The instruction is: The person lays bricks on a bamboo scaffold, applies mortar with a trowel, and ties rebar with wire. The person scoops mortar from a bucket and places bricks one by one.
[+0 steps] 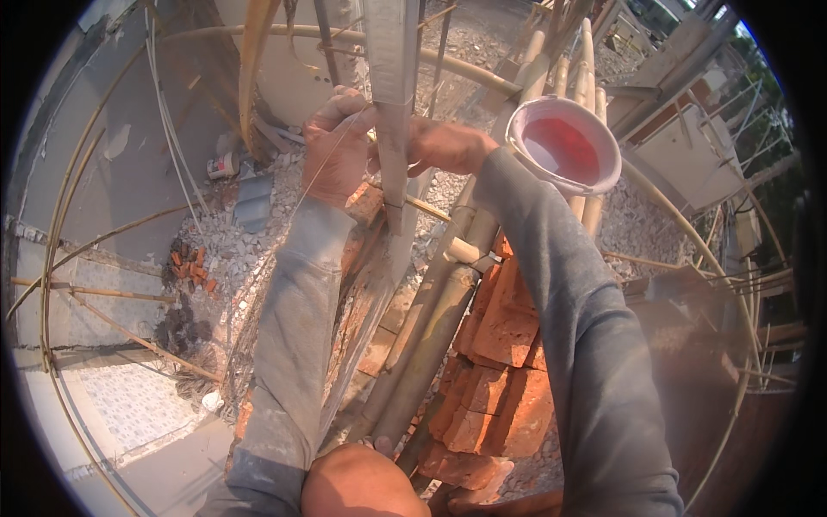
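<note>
My left hand (338,148) is at the left edge of an upright grey post (389,146), fingers curled in a pinch near a thin pale line (327,159) that runs diagonally down from the post; what the fingertips hold is hard to make out. My right hand (452,145) is at the post's right side, fingers curled and partly hidden behind it, so whatever it grips cannot be seen. Just to the right, a white bucket (564,148) with red inside rests by bamboo poles. Below my right forearm lie stacked orange bricks (504,323).
Bamboo poles (422,336) run lengthwise beneath my arms. Rubble (258,207) and broken brick pieces lie below on the left, beside a grey wall (103,146). Thin bamboo strips arch around both sides. A bent knee (353,487) shows at the bottom edge. Concrete and scaffolding (689,129) stand at upper right.
</note>
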A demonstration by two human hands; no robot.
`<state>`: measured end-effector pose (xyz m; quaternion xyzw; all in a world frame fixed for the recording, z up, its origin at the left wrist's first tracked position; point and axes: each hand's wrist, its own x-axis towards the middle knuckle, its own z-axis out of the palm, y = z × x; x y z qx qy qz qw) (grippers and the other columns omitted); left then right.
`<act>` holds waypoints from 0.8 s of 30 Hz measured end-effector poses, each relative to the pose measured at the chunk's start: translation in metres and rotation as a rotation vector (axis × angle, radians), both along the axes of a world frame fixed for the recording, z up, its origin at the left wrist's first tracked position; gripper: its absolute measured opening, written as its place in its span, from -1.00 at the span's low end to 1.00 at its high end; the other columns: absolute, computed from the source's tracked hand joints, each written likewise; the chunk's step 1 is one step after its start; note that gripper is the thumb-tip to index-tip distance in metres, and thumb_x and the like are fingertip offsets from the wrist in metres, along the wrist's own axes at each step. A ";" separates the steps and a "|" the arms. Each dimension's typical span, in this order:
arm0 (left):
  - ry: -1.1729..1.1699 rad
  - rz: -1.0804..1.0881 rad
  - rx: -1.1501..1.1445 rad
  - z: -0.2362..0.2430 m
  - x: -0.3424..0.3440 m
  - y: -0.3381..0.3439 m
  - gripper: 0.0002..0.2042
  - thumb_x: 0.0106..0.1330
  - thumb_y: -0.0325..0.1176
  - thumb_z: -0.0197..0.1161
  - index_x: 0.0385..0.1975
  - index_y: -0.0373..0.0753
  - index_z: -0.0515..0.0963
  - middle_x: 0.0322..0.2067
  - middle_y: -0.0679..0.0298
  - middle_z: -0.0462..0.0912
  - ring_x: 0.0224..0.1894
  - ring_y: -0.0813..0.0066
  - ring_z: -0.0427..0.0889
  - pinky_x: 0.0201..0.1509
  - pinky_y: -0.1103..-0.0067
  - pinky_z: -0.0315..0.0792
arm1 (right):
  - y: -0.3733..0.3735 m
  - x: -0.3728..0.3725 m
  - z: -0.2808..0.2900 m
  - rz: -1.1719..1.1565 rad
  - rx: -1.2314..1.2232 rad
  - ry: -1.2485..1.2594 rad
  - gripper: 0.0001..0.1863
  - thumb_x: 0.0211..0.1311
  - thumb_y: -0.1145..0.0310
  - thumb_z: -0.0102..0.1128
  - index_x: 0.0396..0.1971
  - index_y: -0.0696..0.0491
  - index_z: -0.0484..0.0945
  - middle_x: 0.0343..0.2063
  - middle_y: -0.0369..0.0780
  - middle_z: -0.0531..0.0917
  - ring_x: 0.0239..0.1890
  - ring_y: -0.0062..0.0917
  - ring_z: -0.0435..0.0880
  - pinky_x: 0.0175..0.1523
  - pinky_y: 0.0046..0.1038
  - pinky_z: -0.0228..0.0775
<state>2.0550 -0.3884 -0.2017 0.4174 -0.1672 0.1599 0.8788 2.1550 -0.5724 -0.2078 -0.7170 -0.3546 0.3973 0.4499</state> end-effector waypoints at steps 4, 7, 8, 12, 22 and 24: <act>-0.027 -0.039 -0.016 -0.005 0.007 0.012 -0.94 0.35 -0.63 0.37 -0.25 -0.40 0.73 -0.18 0.37 0.55 -0.03 0.58 0.55 0.12 0.59 0.41 | -0.005 0.006 -0.011 0.038 0.048 0.013 -0.31 0.42 0.18 0.27 0.50 0.08 0.40 0.34 -0.08 0.64 0.39 -0.29 0.62 0.42 -0.20 0.54; -0.021 -0.043 0.018 -0.007 0.006 0.015 -0.91 0.36 -0.65 0.36 -0.19 -0.39 0.72 -0.18 0.37 0.56 -0.05 0.59 0.55 0.09 0.61 0.42 | -0.008 0.010 -0.022 0.096 0.211 0.055 -0.36 0.48 0.29 0.20 0.50 0.12 0.39 0.35 -0.05 0.63 0.37 -0.27 0.64 0.41 -0.24 0.56; -0.019 -0.043 0.039 -0.007 0.004 0.016 -0.89 0.37 -0.65 0.37 -0.16 -0.38 0.71 -0.18 0.37 0.56 -0.06 0.59 0.55 0.08 0.62 0.42 | -0.007 0.011 -0.024 0.058 0.121 -0.168 -0.43 0.48 0.25 0.19 0.43 0.12 0.48 0.31 -0.06 0.66 0.33 -0.28 0.67 0.38 -0.26 0.58; 0.013 0.015 0.010 -0.002 0.002 0.017 -0.79 0.41 -0.60 0.40 0.01 -0.33 0.65 -0.20 0.40 0.58 -0.10 0.64 0.57 0.04 0.65 0.45 | -0.001 0.015 -0.022 0.015 0.053 -0.258 -0.52 0.50 0.23 0.28 0.31 0.11 0.62 0.25 -0.07 0.71 0.28 -0.32 0.71 0.36 -0.29 0.60; 0.088 0.250 0.387 0.005 0.003 0.033 -0.85 0.43 -0.38 0.53 -0.18 -0.28 0.71 -0.44 0.52 0.59 -0.34 0.74 0.49 -0.20 0.64 0.41 | 0.006 0.009 -0.007 -0.060 -0.054 -0.176 -0.55 0.37 0.44 0.20 0.24 0.10 0.70 0.19 -0.09 0.74 0.19 -0.35 0.74 0.22 -0.34 0.65; 0.140 0.186 0.369 0.002 0.000 0.036 -0.85 0.43 -0.36 0.53 -0.21 -0.27 0.72 -0.46 0.53 0.58 -0.41 0.76 0.42 -0.29 0.66 0.34 | 0.006 0.011 -0.011 -0.096 0.058 -0.131 -0.60 0.38 0.43 0.22 0.17 0.15 0.73 0.11 -0.10 0.77 0.10 -0.39 0.78 0.13 -0.40 0.68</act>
